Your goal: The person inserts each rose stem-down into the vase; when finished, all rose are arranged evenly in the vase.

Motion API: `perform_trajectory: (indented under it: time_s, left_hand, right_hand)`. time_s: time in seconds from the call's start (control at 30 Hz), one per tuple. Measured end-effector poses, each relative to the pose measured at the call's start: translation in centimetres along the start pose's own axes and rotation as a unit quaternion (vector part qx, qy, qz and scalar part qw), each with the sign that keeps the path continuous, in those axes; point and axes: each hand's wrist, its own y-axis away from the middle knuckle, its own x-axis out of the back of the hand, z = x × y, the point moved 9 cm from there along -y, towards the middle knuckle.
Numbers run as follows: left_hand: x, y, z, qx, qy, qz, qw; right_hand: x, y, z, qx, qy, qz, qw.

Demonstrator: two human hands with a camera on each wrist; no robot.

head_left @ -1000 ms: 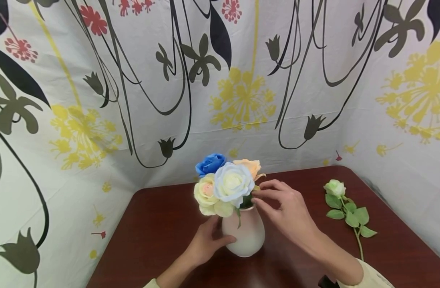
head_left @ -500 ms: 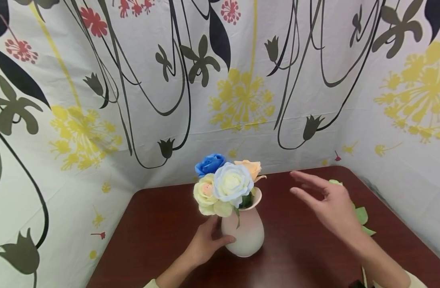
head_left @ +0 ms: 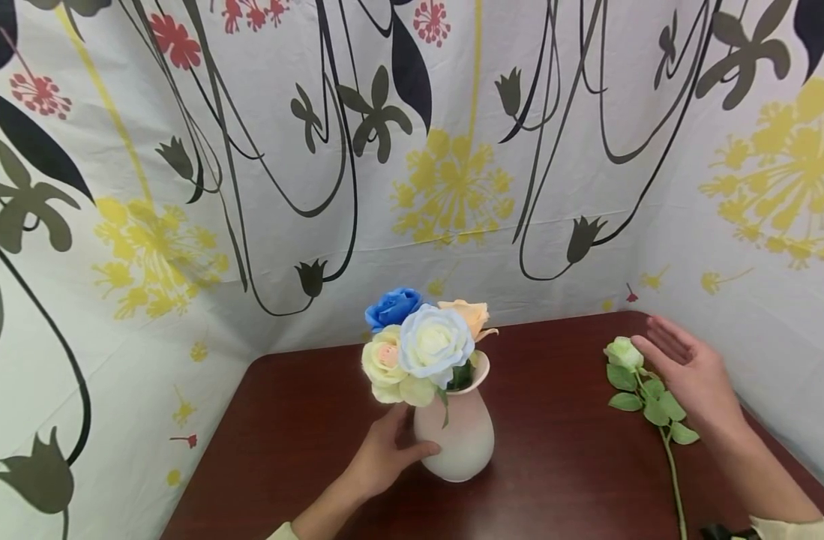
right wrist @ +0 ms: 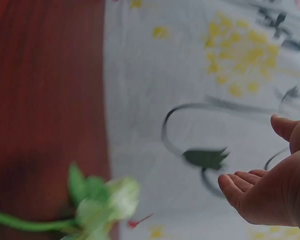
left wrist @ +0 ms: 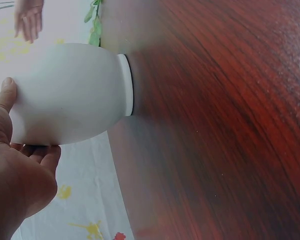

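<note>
A white vase [head_left: 455, 439] stands upright on the dark red table, holding a blue rose [head_left: 394, 309], a pale blue rose [head_left: 436, 341], a cream rose [head_left: 385, 360] and a peach rose [head_left: 467, 315]. My left hand [head_left: 383, 452] grips the vase's left side, thumb in front and fingers behind, as the left wrist view [left wrist: 27, 165] confirms of that hand. Over the table's right side hovers my right hand [head_left: 698, 375], fingers extended and holding nothing. Beside it lies a pale green rose [head_left: 624, 354] with a leafy stem, also visible in the right wrist view.
Behind the wooden table [head_left: 304, 420] hangs a white cloth [head_left: 270, 217] printed with flowers and vines, wrapping round both sides. The table's back edge runs close to the cloth.
My right hand has left the flowers at the vase's mouth and moved right, over to the pale green rose. My left hand has kept its grip on the vase.
</note>
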Motion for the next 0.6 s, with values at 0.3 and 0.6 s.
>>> perform_trajectory:
  time_s: [0.3, 0.6]
  left_hand:
    - [0.1, 0.0, 0.0, 0.001, -0.004, 0.002, 1.0]
    - [0.0, 0.0, -0.1, 0.001, 0.003, 0.002, 1.0]
  right_hand:
    - [1.8, -0.7, 7.0, -0.071, 0.055, -0.002, 0.9959]
    - [2.6, -0.4, 12.4, -0.182, 0.06, -0.043, 0.9805]
